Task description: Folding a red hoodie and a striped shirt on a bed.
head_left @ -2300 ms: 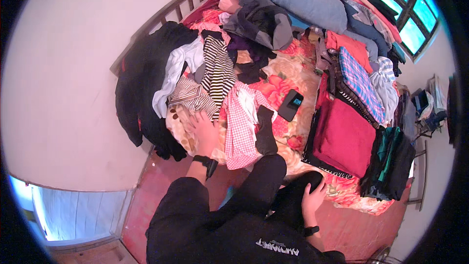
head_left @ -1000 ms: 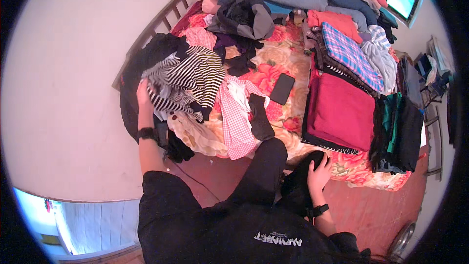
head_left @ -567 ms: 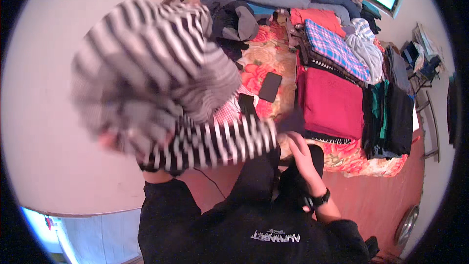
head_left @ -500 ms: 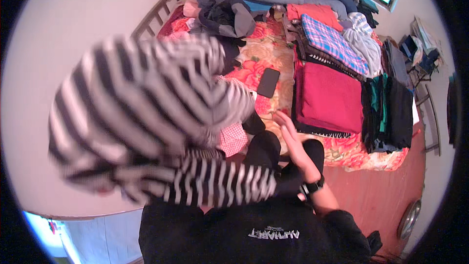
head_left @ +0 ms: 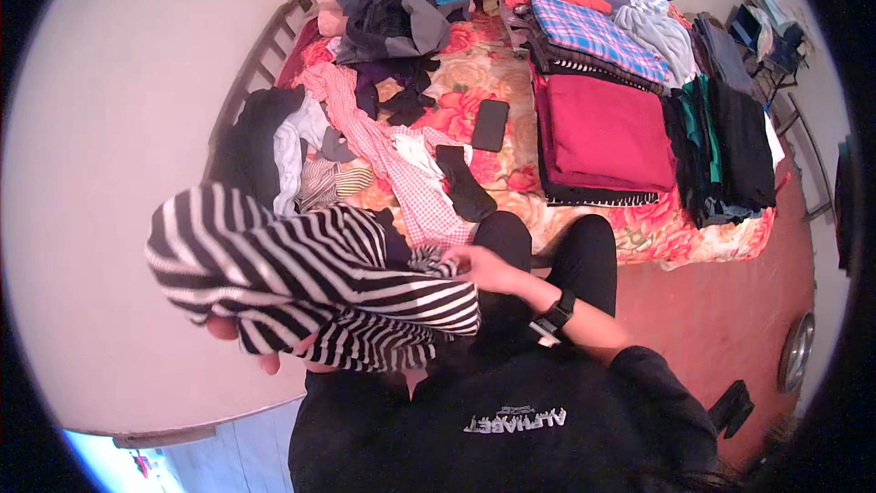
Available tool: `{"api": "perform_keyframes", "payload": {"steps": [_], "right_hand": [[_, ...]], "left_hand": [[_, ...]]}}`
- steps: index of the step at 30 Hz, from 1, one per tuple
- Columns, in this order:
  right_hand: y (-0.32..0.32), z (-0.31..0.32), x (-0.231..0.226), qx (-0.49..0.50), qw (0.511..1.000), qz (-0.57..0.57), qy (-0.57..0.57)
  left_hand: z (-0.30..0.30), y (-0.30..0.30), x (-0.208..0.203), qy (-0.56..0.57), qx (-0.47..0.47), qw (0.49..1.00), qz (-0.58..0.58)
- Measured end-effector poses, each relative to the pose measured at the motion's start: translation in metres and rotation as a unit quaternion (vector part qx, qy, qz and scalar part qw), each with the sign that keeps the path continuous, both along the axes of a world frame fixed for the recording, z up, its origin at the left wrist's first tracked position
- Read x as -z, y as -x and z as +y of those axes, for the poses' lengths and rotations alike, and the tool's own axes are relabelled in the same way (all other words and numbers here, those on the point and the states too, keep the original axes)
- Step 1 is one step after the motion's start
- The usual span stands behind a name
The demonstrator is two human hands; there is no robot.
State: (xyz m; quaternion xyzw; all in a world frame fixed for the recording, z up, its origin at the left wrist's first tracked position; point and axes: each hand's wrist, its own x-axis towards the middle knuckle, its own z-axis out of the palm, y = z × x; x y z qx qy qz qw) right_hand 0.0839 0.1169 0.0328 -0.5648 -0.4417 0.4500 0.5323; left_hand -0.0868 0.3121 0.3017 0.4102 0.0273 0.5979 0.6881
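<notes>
A black-and-white striped knit garment [head_left: 301, 265] hangs bunched in front of me, over my lap at the left. Beneath its left end, my left hand [head_left: 222, 328] supports it; only some fingertips show and the cloth covers the rest. At the garment's right end my right hand [head_left: 488, 269], with a dark watch on the wrist, has its fingers closed on a small gathered striped part. Just beyond lies a red-and-white checked cloth [head_left: 415, 192] on the bed, with a black sock-like piece [head_left: 465, 184] beside it.
A floral bedspread [head_left: 511, 110] covers the bed. Folded stacks stand at the right, with a crimson cloth [head_left: 607, 132] and a blue plaid cloth [head_left: 598, 36] on top. A black phone [head_left: 491, 125] lies mid-bed. Loose dark clothes [head_left: 251, 141] heap at the left by the wooden bed rail [head_left: 260, 68].
The striped garment has come down and gathered closer, uncovering the clothes on the bed's left side. My right hand, stretched out and apart before, now grips the garment's right end.
</notes>
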Motion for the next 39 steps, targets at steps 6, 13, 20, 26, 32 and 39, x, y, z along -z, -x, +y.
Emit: {"api": "perform_keyframes", "payload": {"steps": [6, 13, 20, 26, 32, 39], "right_hand": [[-0.045, -0.052, -0.055, 0.351, 0.881, -0.316, -0.026], [-0.072, -0.16, -0.175, 0.427, 0.834, -0.28, -0.21], [-0.03, -0.252, -0.287, 0.52, 0.645, -0.503, -0.247], [-0.006, -0.284, -0.314, 0.504, 0.718, -0.409, -0.253], [-0.039, -0.28, -0.247, 0.41, 0.742, -0.518, -0.109], [-0.043, -0.307, -0.021, 0.238, 0.85, -0.389, 0.265]], "left_hand": [[-0.015, 0.02, -0.016, 0.004, -0.136, 0.991, -0.015], [-0.048, 0.063, -0.019, 0.033, -0.274, 0.961, -0.038], [-0.067, 0.118, 0.004, 0.043, -0.187, 0.981, 0.04], [-0.022, 0.148, 0.057, -0.085, -0.084, 0.989, 0.088], [-0.065, 0.114, 0.12, 0.006, -0.097, 0.956, 0.278], [-0.085, 0.107, 0.329, 0.003, 0.295, 0.801, 0.521]]}}
